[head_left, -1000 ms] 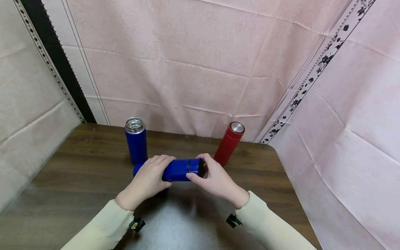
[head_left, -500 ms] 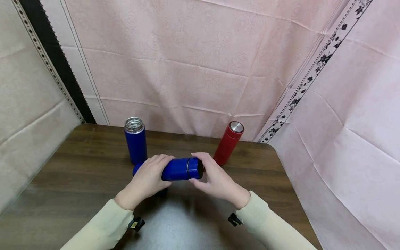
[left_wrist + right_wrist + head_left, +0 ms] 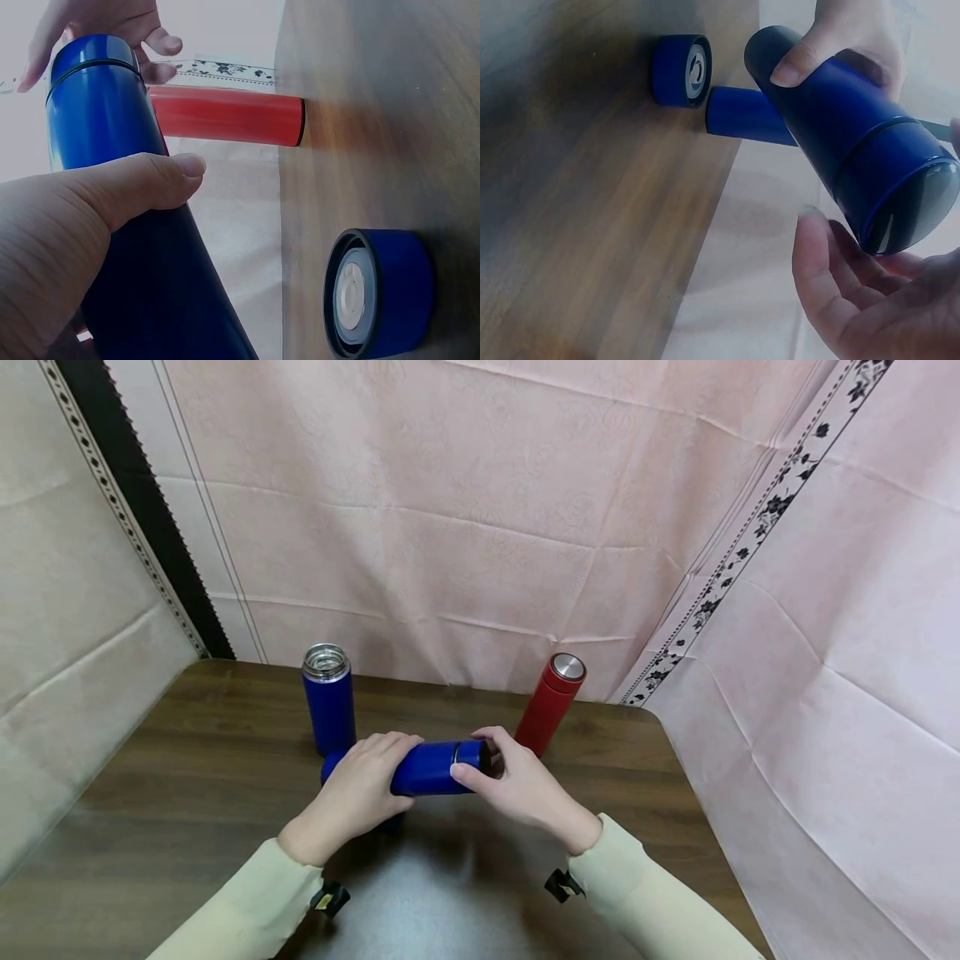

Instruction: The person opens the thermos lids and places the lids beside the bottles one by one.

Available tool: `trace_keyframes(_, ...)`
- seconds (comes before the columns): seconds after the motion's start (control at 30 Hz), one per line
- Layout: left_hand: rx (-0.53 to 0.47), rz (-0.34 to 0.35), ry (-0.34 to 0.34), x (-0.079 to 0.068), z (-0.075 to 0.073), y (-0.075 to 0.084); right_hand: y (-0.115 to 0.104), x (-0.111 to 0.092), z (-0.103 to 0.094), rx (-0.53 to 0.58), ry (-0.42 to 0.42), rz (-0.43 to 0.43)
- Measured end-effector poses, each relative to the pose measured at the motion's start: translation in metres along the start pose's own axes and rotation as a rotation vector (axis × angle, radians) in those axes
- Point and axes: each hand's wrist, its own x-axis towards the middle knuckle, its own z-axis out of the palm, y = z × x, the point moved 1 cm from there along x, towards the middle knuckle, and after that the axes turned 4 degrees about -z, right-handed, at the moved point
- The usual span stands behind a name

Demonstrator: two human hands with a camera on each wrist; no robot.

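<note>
My left hand grips a blue vacuum flask by its body, tilted nearly sideways above the table; the left wrist view shows the thumb across it. Its lid is on, with a dark line at the seam. Around the lid end is my right hand, thumb by the seam in the head view. In the right wrist view its fingers are spread and loosely bent beside the lid. A second blue flask stands lidless, its steel mouth showing. A loose blue lid lies upside down on the table.
A red flask with a steel-topped lid stands at the back right, just beyond my right hand. The wooden table ends at a pink cloth hung behind, with more cloth at both sides.
My right hand shifts round the lid end: its thumb dropped to the lower edge, then came up across the seam. The held flask turns slightly; my left hand keeps its grip.
</note>
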Motion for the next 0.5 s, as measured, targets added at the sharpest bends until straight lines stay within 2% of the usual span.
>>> trace_keyframes(0.1,0.001,0.001,0.002,-0.0001,-0.0005,0.0003,0.0000,-0.0001,0.0004,-0.005,0.007,0.012)
trace_keyframes(0.2,0.006,0.005,0.002,-0.0002,-0.0010,0.0004,-0.0014,-0.0008,0.0013,0.001,0.007,-0.012)
trace_keyframes(0.5,0.012,-0.013,-0.006,-0.0003,-0.0012,0.0000,-0.0012,-0.0025,0.0009,-0.049,-0.040,-0.163)
